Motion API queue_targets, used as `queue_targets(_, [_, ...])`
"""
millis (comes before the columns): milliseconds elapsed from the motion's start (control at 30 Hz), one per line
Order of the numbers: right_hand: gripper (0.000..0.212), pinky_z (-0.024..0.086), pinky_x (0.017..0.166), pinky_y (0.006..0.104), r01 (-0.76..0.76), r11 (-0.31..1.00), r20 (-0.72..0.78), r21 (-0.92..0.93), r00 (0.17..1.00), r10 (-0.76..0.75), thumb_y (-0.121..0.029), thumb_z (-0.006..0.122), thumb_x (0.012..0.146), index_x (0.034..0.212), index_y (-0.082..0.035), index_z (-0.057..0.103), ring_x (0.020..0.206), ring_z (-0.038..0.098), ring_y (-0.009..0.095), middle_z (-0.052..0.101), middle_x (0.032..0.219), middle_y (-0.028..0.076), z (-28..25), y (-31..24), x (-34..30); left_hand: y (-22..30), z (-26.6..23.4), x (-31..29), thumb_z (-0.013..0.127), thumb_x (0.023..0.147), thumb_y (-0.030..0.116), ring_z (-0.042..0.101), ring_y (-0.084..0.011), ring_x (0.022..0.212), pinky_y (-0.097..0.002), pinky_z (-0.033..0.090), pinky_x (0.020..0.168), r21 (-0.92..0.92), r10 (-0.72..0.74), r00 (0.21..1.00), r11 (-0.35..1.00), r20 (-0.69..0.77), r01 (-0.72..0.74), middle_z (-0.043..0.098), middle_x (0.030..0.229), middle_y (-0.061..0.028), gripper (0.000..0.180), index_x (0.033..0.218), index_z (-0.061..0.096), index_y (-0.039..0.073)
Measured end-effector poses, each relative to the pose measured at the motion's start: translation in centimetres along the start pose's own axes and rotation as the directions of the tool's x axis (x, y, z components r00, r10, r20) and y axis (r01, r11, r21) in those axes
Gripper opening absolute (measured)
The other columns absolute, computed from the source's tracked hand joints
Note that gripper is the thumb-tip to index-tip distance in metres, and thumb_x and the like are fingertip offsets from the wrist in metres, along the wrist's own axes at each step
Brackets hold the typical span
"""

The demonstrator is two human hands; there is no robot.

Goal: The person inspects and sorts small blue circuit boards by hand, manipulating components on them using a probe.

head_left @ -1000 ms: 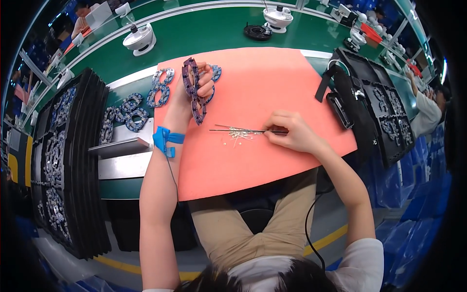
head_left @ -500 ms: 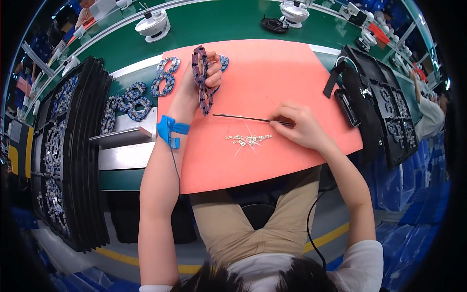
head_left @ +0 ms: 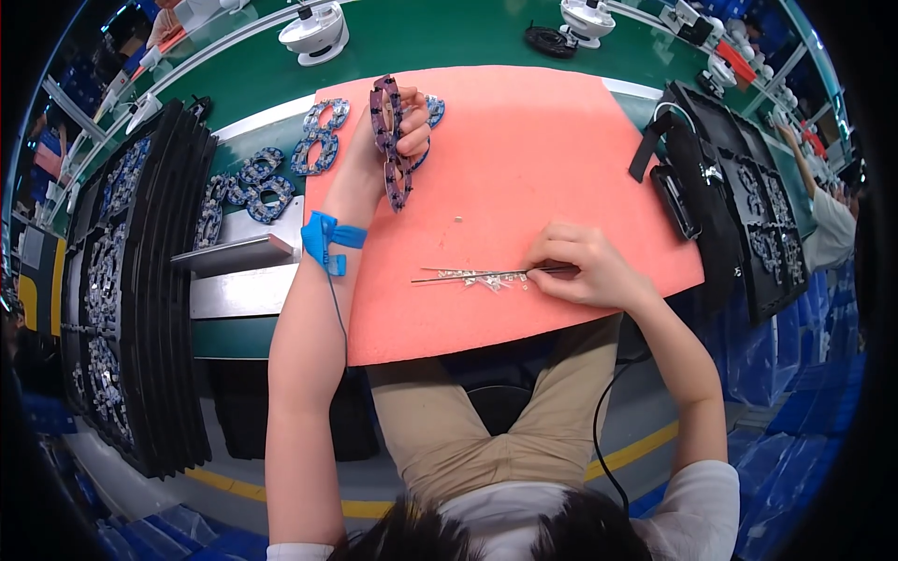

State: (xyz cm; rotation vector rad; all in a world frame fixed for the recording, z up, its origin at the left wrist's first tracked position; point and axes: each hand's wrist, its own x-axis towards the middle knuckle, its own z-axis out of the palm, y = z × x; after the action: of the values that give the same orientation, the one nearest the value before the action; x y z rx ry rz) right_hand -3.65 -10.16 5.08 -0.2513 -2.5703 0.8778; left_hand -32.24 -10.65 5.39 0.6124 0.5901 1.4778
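My left hand is raised over the pink mat's left part, its fingers wrapped round a figure-eight circuit board with a purplish face and dark small parts. The board stands on edge, tilted toward me. In my right hand a pair of thin dark tweezers is pinched, pointing left. Its tips reach past a small pile of whitish, clear-leaded parts on the pink mat; whether they grip one is too small to tell. One tiny pale part lies apart, beyond the pile.
Several blue figure-eight boards lie at the left, by a metal bracket. Stacked black trays of boards stand far left; another black tray and a black bag are right. White devices stand on the green surface behind.
My right hand has brought the tweezers toward me, from beside the board's lower end down over the pile. My left hand still holds the board. White devices behind appear farther right.
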Motion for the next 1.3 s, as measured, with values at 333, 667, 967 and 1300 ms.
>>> queue_targets(333, [0.008,0.047,0.059,0.0269,-0.162,0.983,-0.246,-0.089,0.96,0.136,-0.002,0.062,0.074,0.082,0.0,0.061,0.068,0.06,0.018,0.059,0.076,0.009,-0.1,1.6,2.3,0.1,0.2,0.2,0.046,0.09,0.02,0.035,-0.0102,0.038,-0.0224,0.028,0.037,-0.065,0.012,0.999,0.998,0.037,-0.01,0.038,0.053,0.0,0.021,0.076,0.047,0.003])
queue_targets(667, [0.011,0.048,0.061,0.0312,-0.063,0.998,-0.024,0.01,0.998,0.063,-0.004,0.064,0.073,0.082,0.0,0.062,0.071,0.059,0.023,0.059,0.078,0.01,-0.1,0.3,0.3,-0.1,0.4,-0.2,0.045,0.091,0.021,0.035,-0.0097,0.038,-0.0225,0.027,0.037,-0.019,0.035,0.999,0.999,0.028,-0.034,0.039,0.053,0.0004,0.022,0.078,0.048,0.003])
queue_targets(967, [0.011,0.048,0.063,0.0318,-0.047,0.998,0.033,0.041,0.998,0.045,-0.004,0.064,0.072,0.082,-0.001,0.062,0.071,0.059,0.023,0.06,0.078,0.009,0.3,-0.6,-1.0,-0.1,-0.2,0.0,0.043,0.091,0.021,0.035,-0.0096,0.038,-0.0224,0.027,0.037,-0.02,0.019,0.999,1.0,0.029,-0.018,0.039,0.053,0.0006,0.022,0.078,0.048,0.003])
queue_targets(1300, [0.011,0.048,0.065,0.0327,0.019,0.998,0.014,0.063,1.0,-0.02,-0.006,0.064,0.073,0.084,-0.003,0.062,0.073,0.058,0.023,0.06,0.078,0.009,0.6,-0.6,-2.3,0.1,-2.7,1.0,0.04,0.095,0.031,0.034,-0.0101,0.038,-0.024,0.028,0.038,-0.147,-0.058,0.964,0.984,0.261,0.099,0.033,0.052,0.0027,0.029,0.086,0.051,0.005])
